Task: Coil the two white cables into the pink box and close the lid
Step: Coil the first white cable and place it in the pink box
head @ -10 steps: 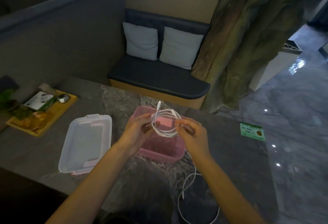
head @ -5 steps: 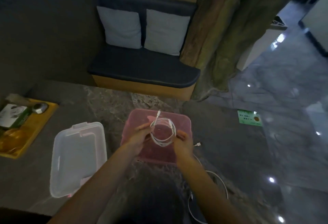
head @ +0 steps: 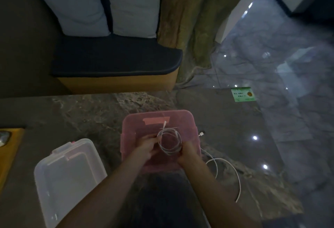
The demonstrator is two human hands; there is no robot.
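A pink box (head: 137, 124) stands open on the dark marble table. Over its middle I hold a coiled white cable (head: 170, 141), a small round loop with one plug end sticking up. My left hand (head: 147, 145) pinches the coil's left side and my right hand (head: 188, 151) grips its lower right side. A second white cable (head: 229, 168) lies loose on the table to the right of the box, with one plug near the box's right rim. The clear lid (head: 68, 179) lies flat on the table to the left of the box.
A yellow tray (head: 9, 151) sits at the table's left edge. A green card (head: 243, 94) lies near the far right corner of the table. Beyond the table are a dark bench with two pale cushions (head: 106, 10) and a glossy floor to the right.
The camera has tilted down and moved closer. Both hands have lowered the coiled cable towards the inside of the pink box. The loose cable on the right is now more in view.
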